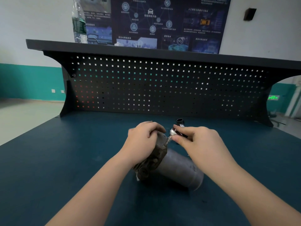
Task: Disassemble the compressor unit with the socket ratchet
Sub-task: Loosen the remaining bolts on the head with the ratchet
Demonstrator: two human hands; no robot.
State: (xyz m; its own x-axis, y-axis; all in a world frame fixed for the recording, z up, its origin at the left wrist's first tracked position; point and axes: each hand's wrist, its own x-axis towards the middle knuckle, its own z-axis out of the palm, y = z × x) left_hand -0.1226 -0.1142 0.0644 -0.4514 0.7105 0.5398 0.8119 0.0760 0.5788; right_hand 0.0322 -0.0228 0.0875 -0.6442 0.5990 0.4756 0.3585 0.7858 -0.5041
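The compressor unit [177, 168] lies on its side in the middle of the dark blue bench: a grey metal cylinder with a dirty, dark end housing toward the left. My left hand [143, 137] grips the top of that housing, fingers curled over its far edge. My right hand [197, 141] holds the socket ratchet [173, 132], pinching near its shiny silver head, whose socket points down into the housing's upper end. The ratchet's dark handle runs under my fingers toward the back.
A small black cylindrical part [180, 122] stands just behind the hands. A black pegboard back panel [162, 85] closes off the rear of the bench, with a shelf above bearing a plastic water bottle [79, 22]. The bench top [65, 160] spreads to both sides.
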